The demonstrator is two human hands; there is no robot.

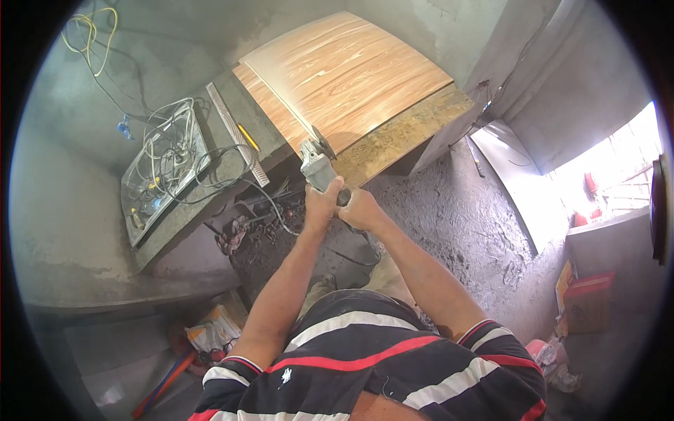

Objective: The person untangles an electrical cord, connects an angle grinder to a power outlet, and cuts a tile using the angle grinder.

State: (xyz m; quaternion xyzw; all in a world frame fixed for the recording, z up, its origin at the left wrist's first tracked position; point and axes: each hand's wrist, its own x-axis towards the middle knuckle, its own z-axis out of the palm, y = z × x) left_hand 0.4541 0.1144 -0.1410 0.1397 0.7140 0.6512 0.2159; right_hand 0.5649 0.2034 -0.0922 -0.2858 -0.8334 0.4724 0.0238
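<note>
Both my hands are wrapped round an angle grinder (319, 170). My left hand (322, 203) grips its body, and my right hand (359, 209) is closed round the rear end. The grinder's disc (321, 142) meets the near edge of a wood-patterned tile (351, 77), at the end of a pale line running along the tile's left side. Whitish dust hazes the tile's far left part. Beneath the tile lies a worn yellowish board (404, 135). A dark power cord loops below my hands.
On the grey ledge to the left are a metal straightedge (237, 133), a yellow pencil (248, 137) and a tray (201, 151) of tangled cables. A white panel (516, 182) leans at right. A cardboard box (588, 309) stands lower right. Rough, debris-strewn floor (456, 217) lies below.
</note>
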